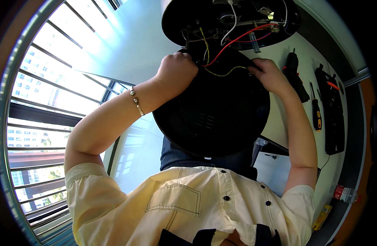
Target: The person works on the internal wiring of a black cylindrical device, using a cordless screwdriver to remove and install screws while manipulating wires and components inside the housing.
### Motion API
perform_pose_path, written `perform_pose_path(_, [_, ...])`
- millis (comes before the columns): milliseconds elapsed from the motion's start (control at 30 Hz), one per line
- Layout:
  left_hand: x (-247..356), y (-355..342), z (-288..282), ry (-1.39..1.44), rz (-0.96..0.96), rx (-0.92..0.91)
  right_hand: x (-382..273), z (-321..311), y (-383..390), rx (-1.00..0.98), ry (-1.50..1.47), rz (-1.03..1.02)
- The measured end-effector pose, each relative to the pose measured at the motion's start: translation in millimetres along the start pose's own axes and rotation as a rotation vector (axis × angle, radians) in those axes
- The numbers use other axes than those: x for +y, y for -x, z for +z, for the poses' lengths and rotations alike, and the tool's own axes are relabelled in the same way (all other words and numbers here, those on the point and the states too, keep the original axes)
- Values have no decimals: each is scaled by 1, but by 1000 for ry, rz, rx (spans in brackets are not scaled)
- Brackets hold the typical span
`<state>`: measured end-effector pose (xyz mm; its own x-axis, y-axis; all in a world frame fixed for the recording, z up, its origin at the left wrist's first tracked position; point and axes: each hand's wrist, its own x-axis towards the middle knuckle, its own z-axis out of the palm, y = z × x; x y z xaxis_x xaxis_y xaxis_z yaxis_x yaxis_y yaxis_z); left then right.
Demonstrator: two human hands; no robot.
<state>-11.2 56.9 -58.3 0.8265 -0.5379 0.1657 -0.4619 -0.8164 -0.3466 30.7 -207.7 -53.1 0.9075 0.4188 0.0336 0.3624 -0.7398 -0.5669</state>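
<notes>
A wide, round black cover (pixel 213 110) of an electrical appliance tilts toward my body, its lower edge near my lap. My left hand (pixel 178 71) is closed at its upper left edge, the fingertips hidden. On the upper right rim, my right hand (pixel 272 76) grips with thumb and fingers. Beyond it stands the other round black half (pixel 176 20) of the appliance, its inside showing metal parts. A red wire (pixel 241 37) and a yellow-green wire (pixel 225 75) run between the two halves. A white wire (pixel 234 24) loops inside the far half.
To the right on the pale tabletop (pixel 278 119) lie a black power screwdriver (pixel 293 76), a screwdriver (pixel 316 112) with a yellow-and-black handle and a black tool case (pixel 333 110). Lower right are a bottle (pixel 345 193) and a yellow box (pixel 322 217). A barred window (pixel 45 119) is at left.
</notes>
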Motion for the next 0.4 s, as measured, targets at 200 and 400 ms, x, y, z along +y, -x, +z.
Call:
perform_pose_path(200, [-5,1,-6,176,-204,-110,3,1,0,11,20,-32])
perform_pose_path(400, [-11,3,3,230,-134,17,1,1,-1,-7,13,5])
